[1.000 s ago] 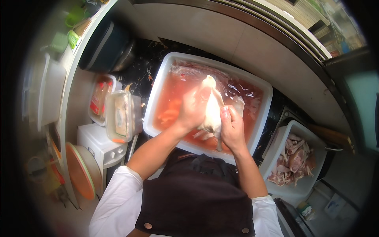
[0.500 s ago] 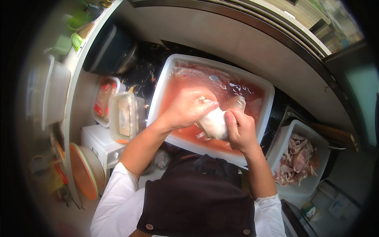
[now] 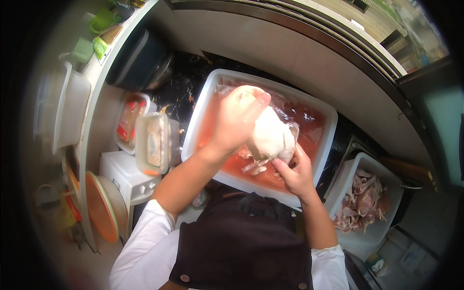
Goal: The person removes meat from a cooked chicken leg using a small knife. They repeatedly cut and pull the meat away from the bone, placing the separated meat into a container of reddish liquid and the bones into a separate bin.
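Pale poultry (image 3: pixel 271 137), one piece, is gripped by one left hand (image 3: pixel 236 118), one right hand (image 3: pixel 297 174).

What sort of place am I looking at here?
Probably a kitchen: a large white rectangular plastic tub of reddish water, pale raw meat pieces in another white tub, and a black marbled countertop.

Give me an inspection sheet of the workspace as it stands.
Surface: black marbled counter, with pale flecks at left.
Job's things: pale meat piece above reddish liquid in a large white tub; raw meat pieces in a second tub at right.
Clutter: translucent container, white appliance and orange basin at left.
Hands: left hand and right hand both hold the pale meat piece.
Cables: nothing seen.
Surroundings: shelf at left, window at upper right.
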Tool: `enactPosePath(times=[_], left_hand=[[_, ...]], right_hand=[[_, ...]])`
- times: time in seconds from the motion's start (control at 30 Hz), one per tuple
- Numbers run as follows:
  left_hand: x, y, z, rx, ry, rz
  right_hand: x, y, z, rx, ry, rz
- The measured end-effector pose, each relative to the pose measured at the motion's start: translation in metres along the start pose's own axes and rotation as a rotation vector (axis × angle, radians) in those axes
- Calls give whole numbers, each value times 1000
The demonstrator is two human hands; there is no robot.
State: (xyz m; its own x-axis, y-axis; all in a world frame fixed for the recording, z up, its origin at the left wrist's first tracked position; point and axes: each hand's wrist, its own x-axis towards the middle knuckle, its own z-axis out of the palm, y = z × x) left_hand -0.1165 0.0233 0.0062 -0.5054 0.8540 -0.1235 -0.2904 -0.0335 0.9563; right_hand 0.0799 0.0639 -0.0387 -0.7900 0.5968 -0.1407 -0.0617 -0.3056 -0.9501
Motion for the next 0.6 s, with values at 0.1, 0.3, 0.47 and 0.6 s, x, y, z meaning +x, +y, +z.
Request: enactPosePath(times=[0.1, 0.3, 0.47, 0.6], left_hand=[[-12, -1, 8, -336, -227, -125], [-35, -24, 19, -118, -241, -198], [-24, -39, -8, -343, -447, -360], [-13, -32, -28, 119, -508, -416]], right_hand=[[-1, 11, -4, 227, 5, -49], [1, 5, -19, 166, 46, -42], [-10, -24, -42, 84, -54, 74], [-11, -49, -60, -181, -61, 170]])
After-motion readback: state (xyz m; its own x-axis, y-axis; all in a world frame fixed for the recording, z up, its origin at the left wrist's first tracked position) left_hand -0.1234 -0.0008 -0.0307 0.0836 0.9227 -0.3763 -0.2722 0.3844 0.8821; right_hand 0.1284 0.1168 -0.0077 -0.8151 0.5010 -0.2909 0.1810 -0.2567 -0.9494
